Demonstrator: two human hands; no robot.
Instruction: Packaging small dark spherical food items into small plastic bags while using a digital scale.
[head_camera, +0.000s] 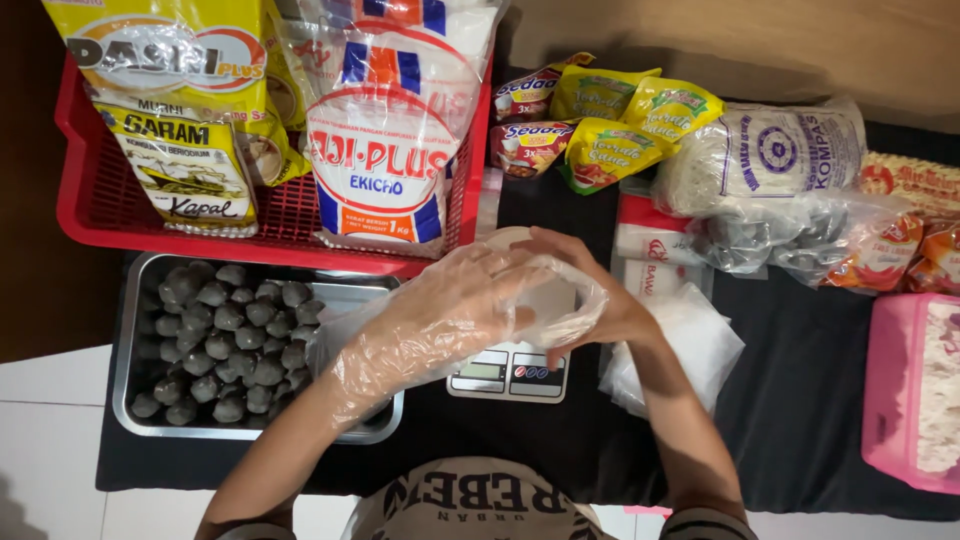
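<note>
From the head camera, the left hand (455, 305), covered by a loose clear plastic glove, lies flat with fingers held together over a small clear plastic bag (565, 300) above the digital kitchen scale (508, 372). The bare right hand (590, 290) curls around the bag's far side, fingers pinching its edge. A steel tray (135, 400) of dark grey balls (225, 335) sits just left of the scale, a red basket (100, 190) of seasoning packs behind it.
</note>
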